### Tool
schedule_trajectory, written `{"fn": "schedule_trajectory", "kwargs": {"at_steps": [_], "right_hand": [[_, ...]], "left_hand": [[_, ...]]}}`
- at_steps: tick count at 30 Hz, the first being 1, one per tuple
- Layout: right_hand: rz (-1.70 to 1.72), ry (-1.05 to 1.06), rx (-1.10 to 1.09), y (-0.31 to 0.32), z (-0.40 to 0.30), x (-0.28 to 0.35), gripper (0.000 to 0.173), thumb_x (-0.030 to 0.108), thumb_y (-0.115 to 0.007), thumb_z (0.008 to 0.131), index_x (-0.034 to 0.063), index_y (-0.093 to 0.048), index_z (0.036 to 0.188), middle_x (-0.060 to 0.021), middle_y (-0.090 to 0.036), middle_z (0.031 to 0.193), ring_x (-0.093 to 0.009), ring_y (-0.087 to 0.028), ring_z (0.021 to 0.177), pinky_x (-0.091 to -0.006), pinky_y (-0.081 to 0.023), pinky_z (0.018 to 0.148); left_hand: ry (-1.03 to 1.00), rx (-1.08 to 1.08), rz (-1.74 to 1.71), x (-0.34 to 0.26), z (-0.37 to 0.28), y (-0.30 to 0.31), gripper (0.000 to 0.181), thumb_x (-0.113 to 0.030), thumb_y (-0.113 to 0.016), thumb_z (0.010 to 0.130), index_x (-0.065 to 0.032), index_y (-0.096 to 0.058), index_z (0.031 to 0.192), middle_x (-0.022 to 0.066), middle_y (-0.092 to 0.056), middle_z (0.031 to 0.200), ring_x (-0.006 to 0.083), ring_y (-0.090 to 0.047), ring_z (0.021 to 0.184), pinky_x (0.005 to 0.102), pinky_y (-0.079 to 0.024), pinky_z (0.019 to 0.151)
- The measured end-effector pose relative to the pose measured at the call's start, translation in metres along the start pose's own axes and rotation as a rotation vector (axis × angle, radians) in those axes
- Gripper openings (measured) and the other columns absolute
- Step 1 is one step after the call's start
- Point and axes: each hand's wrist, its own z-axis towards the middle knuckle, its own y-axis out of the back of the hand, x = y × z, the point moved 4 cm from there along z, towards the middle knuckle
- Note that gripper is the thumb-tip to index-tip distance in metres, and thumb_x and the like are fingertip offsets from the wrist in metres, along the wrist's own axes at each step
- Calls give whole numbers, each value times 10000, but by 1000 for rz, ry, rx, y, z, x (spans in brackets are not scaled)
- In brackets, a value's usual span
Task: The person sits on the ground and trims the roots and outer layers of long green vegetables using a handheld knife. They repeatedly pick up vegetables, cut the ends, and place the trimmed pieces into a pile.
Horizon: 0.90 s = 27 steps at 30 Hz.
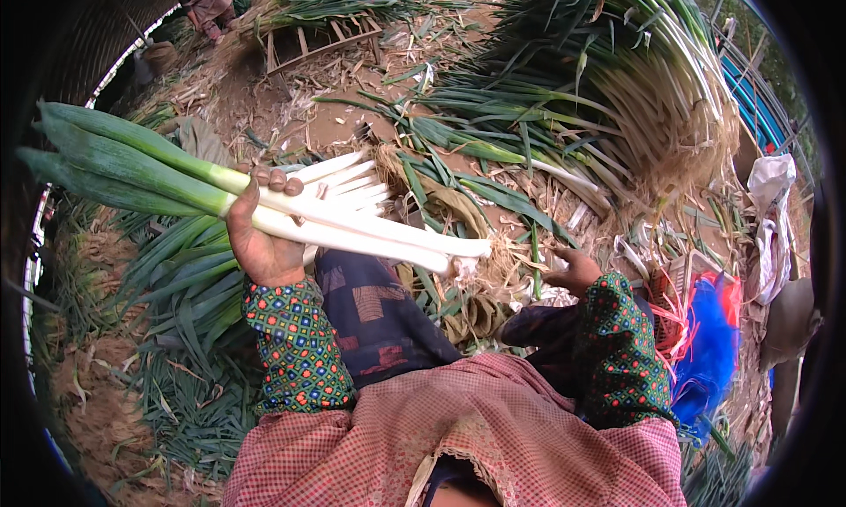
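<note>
My left hand (264, 236) grips a few large green onions (363, 226) around the middle, where green turns to white. Their leaves point to the left and their rooted white ends to the right, above my lap. Beneath and beyond them lies a pile of peeled white-stemmed green onions (350, 183), with green leaves spreading to the left of my leg. On the right, my right hand (576, 271) is held apart from the onions, thumb and fingers spread, over ground strewn with leaves and peelings; nothing shows in it.
A tall heap of unpeeled green onions (661, 103) stands at upper right. A wooden rack (324, 54) bears more onions at the top. At right are a plastic basket (674, 275), blue plastic (707, 348) and a white sack (770, 222). Another person (208, 8) is at upper left.
</note>
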Motion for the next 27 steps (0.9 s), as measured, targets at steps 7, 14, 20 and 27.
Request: {"fn": "schedule_trajectory", "kwargs": {"at_steps": [7, 14, 20, 27], "right_hand": [[1309, 104, -73, -81, -6, 169, 360, 319, -616, 929, -3, -636, 1089, -32, -656, 883, -107, -591, 740, -250, -474, 656], [-215, -541, -45, -56, 58, -60, 416, 244, -634, 839, 76, -605, 1219, -222, -626, 1181, -354, -626, 1070, -447, -489, 936], [571, 456, -440, 9, 24, 184, 489, 226, -721, 828, 2, -566, 1234, -174, -613, 1204, -333, -584, 1077, -408, -424, 986], [-76, 868, -835, 8, -9, 262, 271, 90, -678, 719, 99, -668, 990, -58, -631, 787, -256, -592, 770, -409, -409, 857]], "left_hand": [[-34, -205, 63, 30, -6, 10, 314, -59, -606, 860, -114, -483, 1143, 66, -541, 912, 211, -540, 849, 326, -529, 582], [-98, -163, 179, 27, -16, -15, 345, -106, -629, 835, -120, -469, 1140, 70, -554, 924, 241, -610, 819, 368, -535, 530], [55, -390, 296, 71, -31, -1, 373, -78, -615, 834, -95, -470, 1177, 95, -586, 972, 231, -636, 810, 368, -551, 596], [-19, -404, 322, 82, -38, -7, 240, -92, -639, 847, -20, -565, 1064, 92, -637, 893, 201, -644, 763, 336, -544, 703]]}}
